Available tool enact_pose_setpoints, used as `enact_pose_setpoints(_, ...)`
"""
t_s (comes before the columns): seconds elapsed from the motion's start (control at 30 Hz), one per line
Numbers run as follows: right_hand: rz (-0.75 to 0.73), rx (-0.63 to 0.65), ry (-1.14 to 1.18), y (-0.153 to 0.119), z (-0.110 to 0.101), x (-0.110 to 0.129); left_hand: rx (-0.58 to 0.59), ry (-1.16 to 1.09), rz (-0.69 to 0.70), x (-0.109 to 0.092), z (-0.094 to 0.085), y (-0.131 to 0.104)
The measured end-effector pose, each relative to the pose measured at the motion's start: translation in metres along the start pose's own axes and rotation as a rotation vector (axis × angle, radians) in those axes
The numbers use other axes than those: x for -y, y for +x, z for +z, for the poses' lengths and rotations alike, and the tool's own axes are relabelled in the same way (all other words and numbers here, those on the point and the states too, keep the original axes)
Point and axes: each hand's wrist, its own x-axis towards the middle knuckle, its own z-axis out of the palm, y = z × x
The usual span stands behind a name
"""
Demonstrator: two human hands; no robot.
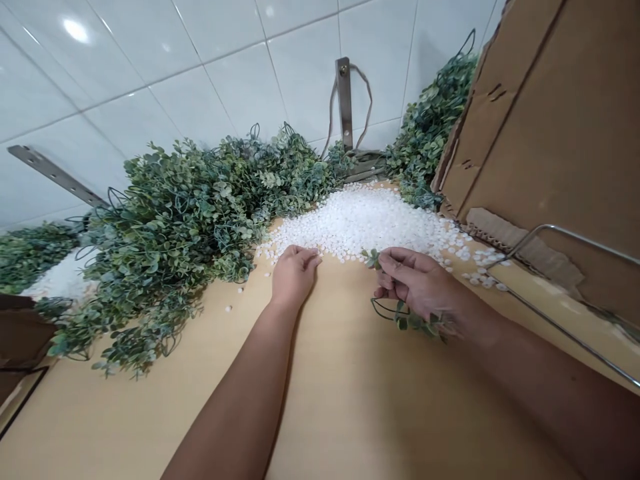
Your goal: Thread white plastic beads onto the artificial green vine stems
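Note:
My right hand point(407, 280) is closed around an artificial leaf sprig point(407, 320). A few green leaves stick out past the fingertips, and a thin dark stem loop and more leaves hang below the palm. Thumb and forefinger of my left hand point(296, 270) are pinched together at the near edge of a heap of small white plastic discs point(370, 217). Whatever lies between those fingertips is too small to make out. Behind and to the left sits a large pile of artificial green foliage point(190, 200), with wire-like stem loops poking out.
On the right stand a cardboard box point(560, 133) and a bent metal rod point(565, 327). More foliage point(435, 120) leans against the box. A metal bracket point(344, 100) with a cord is at the tiled wall point(225, 87). Everything rests on a wood-coloured table point(340, 400).

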Motion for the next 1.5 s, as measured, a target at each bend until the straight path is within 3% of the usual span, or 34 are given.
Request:
enact_pose_setpoints(0.1, 0.057, 0.011, -0.064, 0.003, -0.002, -0.003, 0.084, 0.138, 0.062, -0.009, 0.003, 0.001)
enact_pose_setpoints(0.23, 0.077, -0.028, -0.093, 0.003, 0.002, -0.003, 0.087, 0.145, 0.068, -0.014, 0.004, 0.002)
enact_pose_setpoints(0.47, 0.042, 0.012, -0.127, 0.000, 0.005, -0.010, -0.001, -0.468, -0.205, -0.013, 0.003, -0.006)
enact_pose_setpoints(0.63, -0.002, 0.015, -0.214, 0.000, 0.006, -0.011, 0.085, -0.703, -0.292, -0.034, -0.010, -0.036)
enact_pose_setpoints(0.73, -0.019, 0.018, -0.274, -0.002, 0.008, -0.013, 0.195, -1.085, -0.460, -0.044, -0.017, -0.052)
enact_pose_setpoints(0.83, -0.058, 0.027, -0.305, -0.004, 0.009, -0.014, 0.314, -1.254, -0.518, -0.049, -0.017, -0.057)
enact_pose_setpoints(1.0, -0.118, 0.032, -0.396, -0.006, 0.011, -0.018, 0.431, -1.340, -0.429, -0.051, -0.014, -0.052)
enact_pose_setpoints(1.27, -0.106, -0.055, -0.306, -0.008, 0.017, -0.017, 0.419, -1.344, -0.462, -0.049, -0.017, -0.051)
enact_pose_setpoints(1.5, -0.119, -0.088, -0.422, -0.011, 0.019, -0.017, 0.399, -1.289, -0.429, -0.045, -0.016, -0.051)
